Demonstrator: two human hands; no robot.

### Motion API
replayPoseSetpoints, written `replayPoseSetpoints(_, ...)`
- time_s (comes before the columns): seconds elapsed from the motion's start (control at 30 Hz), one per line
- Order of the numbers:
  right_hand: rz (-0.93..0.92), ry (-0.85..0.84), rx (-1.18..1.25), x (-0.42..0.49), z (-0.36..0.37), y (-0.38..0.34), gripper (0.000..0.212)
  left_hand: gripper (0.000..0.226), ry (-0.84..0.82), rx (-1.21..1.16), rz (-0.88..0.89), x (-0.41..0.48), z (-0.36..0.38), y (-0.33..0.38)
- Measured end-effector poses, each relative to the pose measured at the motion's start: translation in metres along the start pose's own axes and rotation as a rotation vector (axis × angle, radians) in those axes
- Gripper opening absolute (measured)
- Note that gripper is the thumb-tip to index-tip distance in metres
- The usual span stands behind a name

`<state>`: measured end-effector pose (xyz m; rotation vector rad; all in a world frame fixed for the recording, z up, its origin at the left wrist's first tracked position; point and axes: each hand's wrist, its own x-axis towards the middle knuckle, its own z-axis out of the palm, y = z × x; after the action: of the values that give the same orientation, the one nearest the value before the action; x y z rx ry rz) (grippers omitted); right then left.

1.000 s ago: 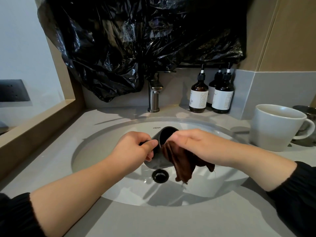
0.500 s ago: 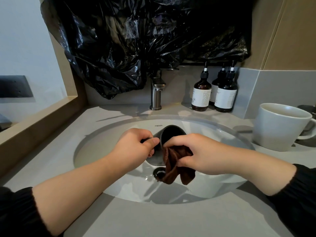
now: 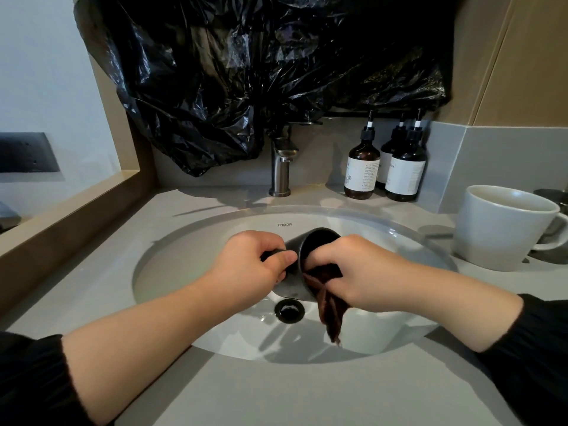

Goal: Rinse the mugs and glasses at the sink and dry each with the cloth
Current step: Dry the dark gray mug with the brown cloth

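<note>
Brown cloth is pinched in the right hand, whose fingers push a wad of it into the mouth of the dark mug. The left hand curls round that mug's handle side and holds it tilted over the sink. To dry it well, the person would likely turn the mug against the cloth, reach the bottom, then wipe rim and outside. Counted: two mugs, the dark one and a white mug on the counter; one cloth; three bottles; one tap. No glass shows.
</note>
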<state>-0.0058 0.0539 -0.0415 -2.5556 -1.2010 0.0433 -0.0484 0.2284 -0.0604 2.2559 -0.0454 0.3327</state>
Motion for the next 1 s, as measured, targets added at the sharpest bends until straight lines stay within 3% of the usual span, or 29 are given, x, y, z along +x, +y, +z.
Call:
replayPoseSetpoints(0.17, 0.025, -0.110, 0.158, -0.008, -0.021, 0.007, 0.052, 0.037, -0.007, -0.015, -0.039, 0.002, -0.002, -0.003)
replayPoseSetpoints(0.33, 0.066, -0.263, 0.287, -0.013, -0.023, 0.004, 0.031, 0.038, 0.012, -0.052, -0.067, 0.002, -0.004, -0.001)
replayPoseSetpoints(0.47, 0.028, -0.123, 0.010, -0.010, -0.010, 0.001, 0.052, 0.037, 0.027, -0.086, -0.090, 0.002, -0.004, 0.001)
replayPoseSetpoints(0.53, -0.011, -0.043, -0.058, -0.008, -0.003, 0.001, 0.044, 0.037, 0.035, -0.087, -0.097, 0.002, -0.004, 0.001)
replayPoseSetpoints(0.7, 0.026, -0.097, 0.008, -0.011, -0.013, 0.005, 0.049, 0.039, 0.041, -0.106, -0.111, 0.004, -0.003, -0.001)
replayPoseSetpoints(0.77, 0.053, -0.161, 0.140, -0.013, -0.017, 0.005, 0.052, 0.038, 0.044, -0.123, -0.115, 0.004, -0.003, -0.001)
replayPoseSetpoints(0.87, 0.066, -0.098, 0.343, -0.013, -0.010, -0.002, 0.026, 0.039, 0.061, -0.170, -0.130, 0.004, -0.002, -0.001)
replayPoseSetpoints(1.0, 0.011, 0.111, -0.059, -0.003, 0.005, 0.000, 0.035, 0.038, 0.081, -0.225, -0.144, 0.005, -0.002, -0.001)
